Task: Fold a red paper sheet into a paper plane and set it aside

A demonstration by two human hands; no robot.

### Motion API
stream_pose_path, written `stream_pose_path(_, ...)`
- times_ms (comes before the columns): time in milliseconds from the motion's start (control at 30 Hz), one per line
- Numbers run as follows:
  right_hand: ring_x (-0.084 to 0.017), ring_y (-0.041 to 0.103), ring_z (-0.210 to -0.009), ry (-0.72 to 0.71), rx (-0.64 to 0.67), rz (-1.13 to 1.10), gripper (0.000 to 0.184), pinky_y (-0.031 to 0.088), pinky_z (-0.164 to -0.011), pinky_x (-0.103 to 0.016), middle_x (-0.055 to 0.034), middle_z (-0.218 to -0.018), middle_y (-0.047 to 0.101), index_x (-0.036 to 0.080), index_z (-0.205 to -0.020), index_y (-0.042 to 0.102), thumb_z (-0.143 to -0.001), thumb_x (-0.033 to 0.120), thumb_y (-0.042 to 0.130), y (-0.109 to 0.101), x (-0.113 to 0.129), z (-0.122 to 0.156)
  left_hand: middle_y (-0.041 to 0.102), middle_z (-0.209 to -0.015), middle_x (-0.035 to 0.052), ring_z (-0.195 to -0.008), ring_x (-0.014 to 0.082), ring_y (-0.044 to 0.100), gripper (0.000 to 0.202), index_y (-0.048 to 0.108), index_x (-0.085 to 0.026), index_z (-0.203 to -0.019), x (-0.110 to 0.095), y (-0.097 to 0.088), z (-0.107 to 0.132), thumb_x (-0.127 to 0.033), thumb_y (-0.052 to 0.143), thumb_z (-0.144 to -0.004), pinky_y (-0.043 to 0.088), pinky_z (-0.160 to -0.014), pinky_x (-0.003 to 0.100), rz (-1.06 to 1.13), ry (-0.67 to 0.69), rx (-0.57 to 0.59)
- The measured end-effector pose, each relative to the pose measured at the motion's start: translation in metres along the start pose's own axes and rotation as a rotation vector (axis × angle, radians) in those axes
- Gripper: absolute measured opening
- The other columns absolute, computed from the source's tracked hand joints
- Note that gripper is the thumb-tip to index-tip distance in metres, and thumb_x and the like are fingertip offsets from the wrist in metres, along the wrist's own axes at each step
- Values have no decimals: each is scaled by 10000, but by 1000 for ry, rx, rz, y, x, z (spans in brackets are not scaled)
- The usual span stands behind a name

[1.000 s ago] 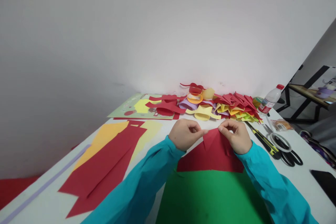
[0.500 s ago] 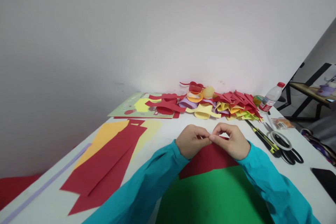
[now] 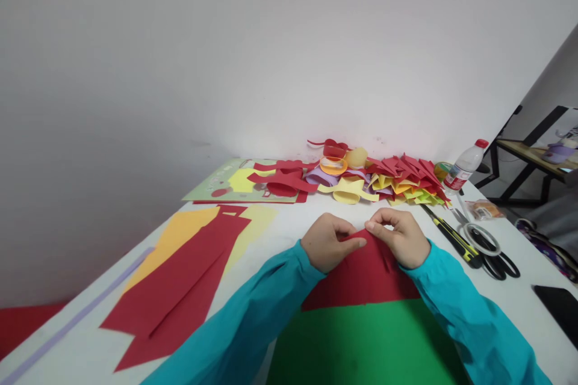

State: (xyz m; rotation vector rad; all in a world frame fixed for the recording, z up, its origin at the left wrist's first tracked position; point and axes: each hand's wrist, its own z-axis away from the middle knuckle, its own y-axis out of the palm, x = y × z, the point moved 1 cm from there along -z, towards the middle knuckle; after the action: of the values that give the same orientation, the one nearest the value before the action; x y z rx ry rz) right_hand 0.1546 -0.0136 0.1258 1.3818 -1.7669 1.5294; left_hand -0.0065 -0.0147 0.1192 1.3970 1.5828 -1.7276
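A red paper sheet lies on a green sheet in front of me on the white table. My left hand pinches the red sheet's far edge at its folded tip, thumb and fingers pressed together. My right hand grips the same edge just to the right, fingertips closed on the paper. Both hands nearly touch at the fold. Teal sleeves cover both arms.
Red, orange and yellow cut sheets lie at the left. A pile of folded coloured paper pieces sits along the wall. At the right are a utility knife, a tape ring, scissors, a water bottle and a dark phone.
The hands came together at the sheet's far tip, folding it, then drew slightly apart; more of the red sheet shows again than half a second ago.
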Motion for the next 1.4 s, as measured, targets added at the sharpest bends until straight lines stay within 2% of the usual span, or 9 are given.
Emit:
stream_pose_path(133, -111, 422, -549, 37, 127, 20, 264, 337, -539, -238, 26, -545, 497, 173, -588, 537, -699, 410, 577, 3, -4, -2, 448, -443, -41, -478, 71, 360, 218, 602, -108, -517, 1, 0, 0, -277, 551, -644, 298, -463, 180, -27, 15, -24)
stream_pose_path(233, -108, 403, -541, 32, 175, 67, 282, 316, -524, -235, 29, -522, 477, 167, -574, 544, -715, 411, 550, 6, -5, -1, 447, -445, -46, -479, 74, 378, 197, 581, -110, -515, 3, 0, -2, -272, 563, -626, 307, -462, 181, 8, -37, 44)
stream_pose_path(400, -95, 369, -502, 71, 83, 2, 284, 296, -485, -224, 46, -479, 431, 170, -538, 509, -698, 398, 558, 8, -8, -1, 499, -469, -52, -483, 79, 417, 141, 577, -120, -552, 4, -4, -4, -252, 614, -583, 325, -458, 185, 30, -108, 72)
stream_pose_path(567, -90, 347, -492, 97, 10, -35, 322, 295, -484, -227, 53, -473, 394, 172, -513, 481, -669, 437, 579, 5, -17, -5, 507, -451, -79, -457, 74, 453, 119, 522, -144, -544, 2, -3, -4, -151, 637, -515, 350, -456, 185, 209, -216, 124)
stream_pose_path(867, -87, 331, -479, 127, -69, -116, 361, 278, -465, -228, 54, -464, 392, 178, -484, 466, -622, 476, 616, 0, -22, -11, 433, -452, -110, -452, 51, 391, 224, 458, -153, -524, 4, -3, -6, -51, 638, -437, 315, -451, 177, 165, -197, 36)
stream_pose_path(1000, -83, 315, -484, 111, -55, -103, 362, 271, -470, -227, 65, -459, 354, 176, -482, 455, -634, 464, 613, -4, -21, -12, 384, -427, -119, -438, 51, 395, 236, 418, -164, -504, 5, 0, -6, -49, 618, -454, 311, -442, 172, 210, -200, 85)
stream_pose_path(1133, -79, 303, -476, 96, -56, -111, 379, 266, -465, -224, 70, -453, 345, 178, -475, 441, -632, 472, 621, -6, -20, -12, 402, -445, -103, -480, 67, 444, 275, 436, -161, -510, 8, 2, -6, -143, 705, -450, 344, -459, 173, 264, -116, 111)
stream_pose_path(1267, -81, 345, -475, 94, -13, -144, 354, 289, -466, -222, 54, -468, 432, 165, -512, 510, -626, 476, 632, -6, -20, -12, 494, -496, -55, -490, 80, 455, 313, 545, -136, -596, 14, 3, -8, -412, 689, -565, 354, -449, 186, 275, -92, -16)
stream_pose_path(1400, -84, 375, -482, 93, 19, -178, 350, 300, -472, -222, 43, -490, 484, 152, -552, 564, -610, 485, 658, -4, -21, -11, 542, -522, -20, -511, 94, 465, 336, 598, -131, -611, 14, 0, -9, -465, 618, -631, 370, -466, 196, 250, -50, -95)
